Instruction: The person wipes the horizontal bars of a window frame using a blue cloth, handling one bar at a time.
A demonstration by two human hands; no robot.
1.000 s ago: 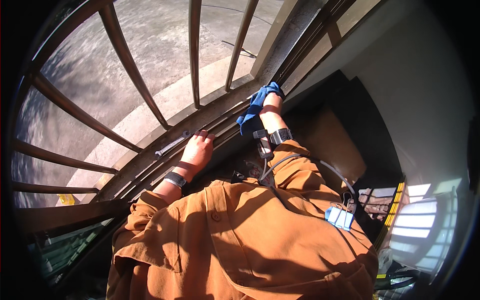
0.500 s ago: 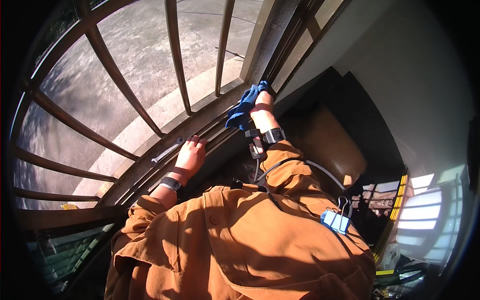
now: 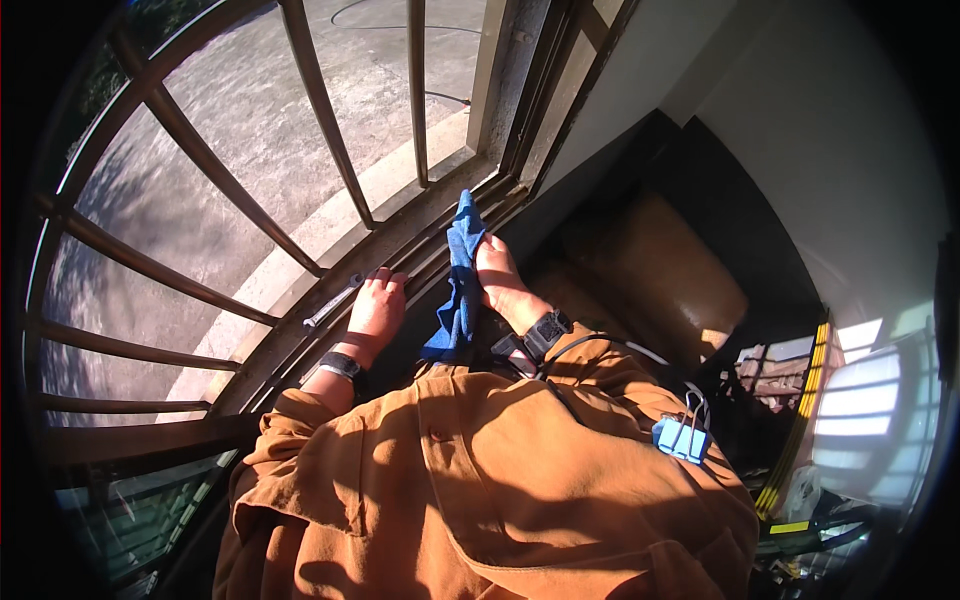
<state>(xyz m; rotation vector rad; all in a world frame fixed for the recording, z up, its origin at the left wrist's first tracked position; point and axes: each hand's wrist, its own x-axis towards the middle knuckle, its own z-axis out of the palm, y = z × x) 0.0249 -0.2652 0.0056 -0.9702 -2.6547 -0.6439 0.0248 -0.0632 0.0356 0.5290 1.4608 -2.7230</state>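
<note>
My right hand [image 3: 503, 274] is closed on a blue cloth [image 3: 461, 285], which hangs down from the fingers beside the window track. One corner of the cloth points up toward the far end of the track. My left hand [image 3: 376, 308] rests on the inner edge of the window frame [image 3: 408, 214], fingers laid over the rail and holding nothing. Just left of its fingers, a metal wrench [image 3: 333, 302] lies along the sill.
Brown metal bars [image 3: 325, 115] stand along the window's outer side, with concrete ground [image 3: 240, 160] beyond. A brown padded surface [image 3: 650, 270] is below on the right, near a pale wall [image 3: 800, 180]. A blue binder clip [image 3: 682, 440] holds a cable at my right sleeve.
My right hand has drawn back from the far end of the track, down and to the left, bringing the cloth with it. My left hand stays at the rail; the wrench still lies there.
</note>
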